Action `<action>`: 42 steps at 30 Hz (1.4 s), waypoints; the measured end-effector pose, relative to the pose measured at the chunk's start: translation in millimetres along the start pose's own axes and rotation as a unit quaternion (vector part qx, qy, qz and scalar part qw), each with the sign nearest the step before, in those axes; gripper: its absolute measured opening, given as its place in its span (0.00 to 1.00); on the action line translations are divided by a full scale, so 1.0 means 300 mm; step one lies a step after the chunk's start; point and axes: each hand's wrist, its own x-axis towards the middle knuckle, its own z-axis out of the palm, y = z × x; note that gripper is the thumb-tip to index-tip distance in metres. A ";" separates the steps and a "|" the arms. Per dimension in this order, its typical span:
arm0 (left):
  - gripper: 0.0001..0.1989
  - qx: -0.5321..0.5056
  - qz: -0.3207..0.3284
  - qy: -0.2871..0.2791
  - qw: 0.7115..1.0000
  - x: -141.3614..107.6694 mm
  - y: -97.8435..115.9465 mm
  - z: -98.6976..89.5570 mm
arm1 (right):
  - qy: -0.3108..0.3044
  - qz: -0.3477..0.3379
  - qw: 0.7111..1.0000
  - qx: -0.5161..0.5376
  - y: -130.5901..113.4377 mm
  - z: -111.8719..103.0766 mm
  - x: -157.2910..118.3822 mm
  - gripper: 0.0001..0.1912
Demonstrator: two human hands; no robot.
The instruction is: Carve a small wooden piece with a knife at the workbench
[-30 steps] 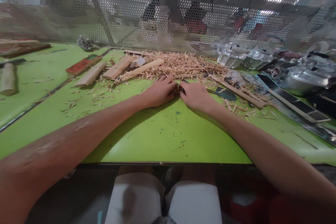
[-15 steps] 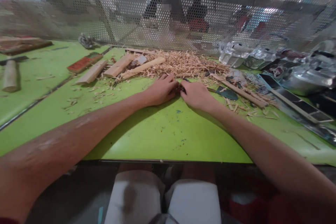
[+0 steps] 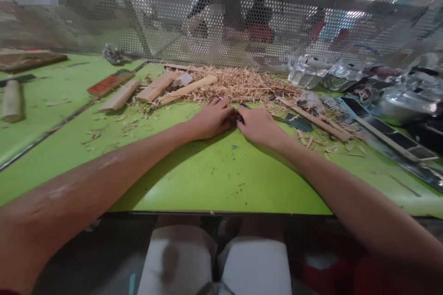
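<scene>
So the biggest thing here is the green worktop point(image 3: 207, 179), running right across, with a perforated metal screen point(image 3: 166, 18) standing along its far side. A big messy heap of shavings point(image 3: 242, 83) is piled against the far edge in the middle. Over on the far right there's a cluster of shiny silver pots point(image 3: 406, 103), and in front of them a long panelled strip point(image 3: 384, 126) lies at a slant. A wooden stick point(image 3: 313, 120) angles across loose scraps a bit closer in. Then the hands — left hand point(image 3: 216, 117) and right hand point(image 3: 256, 124) sit low on the worktop just in front of the heap, nearly meeting, fingers curled in. The right one looks to be pinching something between thumb and forefinger; can't tell if the left has a grip on it too, its fingertips are hidden. Left of the heap there are two pale blocks point(image 3: 119, 96) side by side, with a red block point(image 3: 110, 84) just beyond them. A dark flat scrap point(image 3: 298, 122) lies right of the right hand. Smallest of all is the dark bit point(image 3: 239, 116) between the hands — mostly covered, so no clue what it is.
</scene>
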 end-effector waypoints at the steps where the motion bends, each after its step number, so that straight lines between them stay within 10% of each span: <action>1: 0.13 0.000 0.001 0.000 1.000 0.000 0.000 -0.001 | -0.002 -0.001 1.000 0.000 0.000 -0.001 0.000 0.20; 42: 0.12 -0.028 0.011 -0.003 1.000 0.010 0.020 -0.024 | 0.047 0.064 0.996 0.037 0.044 0.031 0.024 0.20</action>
